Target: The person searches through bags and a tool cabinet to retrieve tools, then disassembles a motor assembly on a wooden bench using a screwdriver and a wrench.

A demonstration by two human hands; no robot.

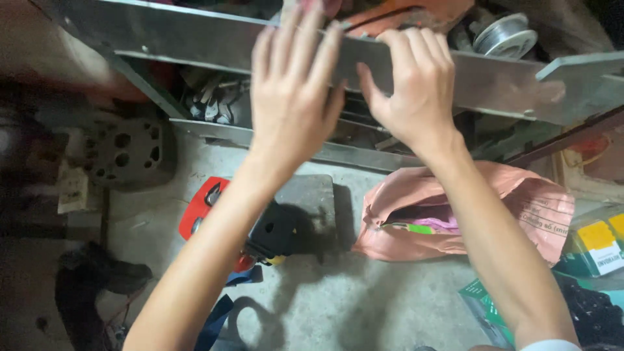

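Hands meet on a long grey metal bar (pixel 494 81) that runs across the top of the view, the front edge of a metal shelf frame. The left hand (pixel 292 91) lies flat against it with fingers spread and straight, gripping nothing. The right hand (pixel 416 88) hooks its fingers over the bar's top edge, thumb on the front face, so it is closed on the bar. The two hands sit close together but do not touch.

Behind the bar, a spool of silver wire (pixel 507 36) rests on the shelf beside something orange (pixel 403 13), too blurred to name. Below, on the concrete floor (pixel 364 305), a crumpled pink bag (pixel 494 208) lies open under the right forearm, and a red-and-black power tool (pixel 260 227) lies under the left forearm. A dark perforated metal block (pixel 130 153) sits further left.
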